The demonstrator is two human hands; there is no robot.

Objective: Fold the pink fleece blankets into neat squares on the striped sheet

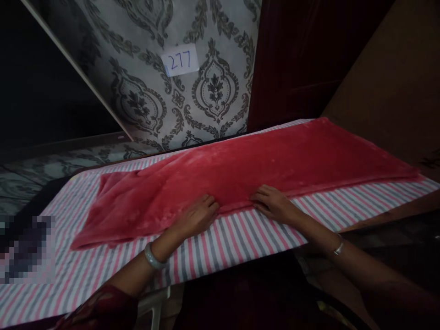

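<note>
A red plush blanket (275,158), folded into a long strip, lies across the table; its left end is rumpled and the right part is smoother. At the middle of its near edge, my left hand (199,214) has its fingers curled onto the fabric, closed on the edge. A short way to the right, my right hand (275,205) pinches the same edge, thumb below and fingers on top. The undersides of both hands' fingertips are hidden by the cloth and the hands themselves.
Beneath the blanket is a striped tablecloth (240,243) in pink, grey and white. A patterned wall with a paper marked 277 (180,60) stands behind. At left is a dark screen (51,87); at right, a dark red panel (292,59). A blurred patch covers the lower left.
</note>
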